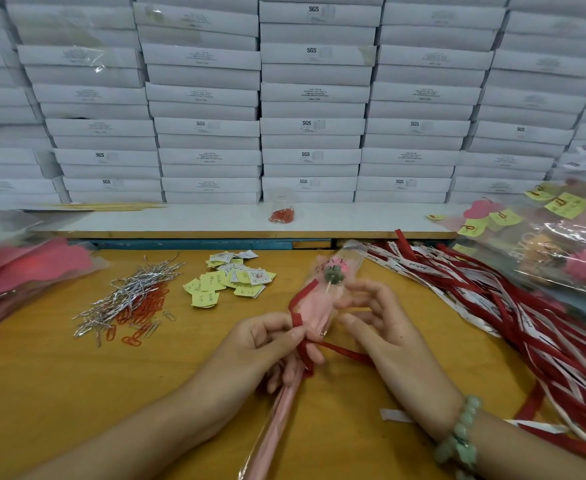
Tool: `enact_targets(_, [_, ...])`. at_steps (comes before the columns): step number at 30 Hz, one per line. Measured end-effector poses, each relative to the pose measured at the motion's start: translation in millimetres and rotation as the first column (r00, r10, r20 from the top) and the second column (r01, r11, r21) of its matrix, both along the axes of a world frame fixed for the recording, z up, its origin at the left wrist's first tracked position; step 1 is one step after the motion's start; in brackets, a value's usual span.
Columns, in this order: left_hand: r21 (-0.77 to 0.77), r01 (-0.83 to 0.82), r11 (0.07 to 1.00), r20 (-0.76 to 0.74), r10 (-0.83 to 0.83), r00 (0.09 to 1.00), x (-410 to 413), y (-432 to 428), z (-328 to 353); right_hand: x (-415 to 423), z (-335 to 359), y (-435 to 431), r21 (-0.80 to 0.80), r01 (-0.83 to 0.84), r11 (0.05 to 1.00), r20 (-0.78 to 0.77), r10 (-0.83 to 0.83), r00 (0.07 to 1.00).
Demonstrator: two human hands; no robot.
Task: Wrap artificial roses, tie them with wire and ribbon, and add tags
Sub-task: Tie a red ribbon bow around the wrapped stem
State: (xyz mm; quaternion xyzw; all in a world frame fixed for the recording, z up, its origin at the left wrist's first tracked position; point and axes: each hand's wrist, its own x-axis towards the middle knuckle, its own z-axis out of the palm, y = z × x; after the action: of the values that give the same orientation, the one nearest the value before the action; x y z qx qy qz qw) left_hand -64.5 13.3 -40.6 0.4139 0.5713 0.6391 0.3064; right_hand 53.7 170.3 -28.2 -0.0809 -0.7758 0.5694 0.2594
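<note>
Centre frame, our left hand [265, 342] pinches the ribbon [297, 321] against the rose [315, 311]; right hand [381, 327] hovers beside, fingers loose. Light, slippery, easily crushed: we'd grip below the bloom.

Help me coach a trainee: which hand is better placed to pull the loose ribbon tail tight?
Probably right. The left hand pinches the red ribbon against the wrapped rose, anchoring it; the right hand has loose fingers, and the ribbon tail runs just beneath it.
</note>
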Motion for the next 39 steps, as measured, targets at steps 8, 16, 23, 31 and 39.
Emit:
enact_targets(8, [0.025,-0.073,0.997,0.051,0.072,0.996,-2,2,-5,-1,-1,-3,0.099,-0.139,0.985,0.105,0.129,0.986])
enact_targets(16, [0.014,-0.216,0.976,0.067,0.214,0.974,0,0,-4,0,3,-4,0.028,-0.212,0.977,0.028,0.211,0.977])
enact_targets(23, [0.030,-0.129,0.991,0.054,0.128,0.990,2,-2,-1,0,1,-6,0.087,-0.216,0.973,0.072,0.210,0.975])
enact_targets(31, [0.035,-0.063,0.997,-0.019,0.064,0.998,5,-3,4,2,1,-8,0.269,-0.178,0.947,0.065,0.166,0.984])
enact_targets(39, [0.023,-0.070,0.997,-0.086,0.072,0.994,8,-4,6,1,0,-7,0.153,-0.253,0.955,0.133,0.233,0.963])
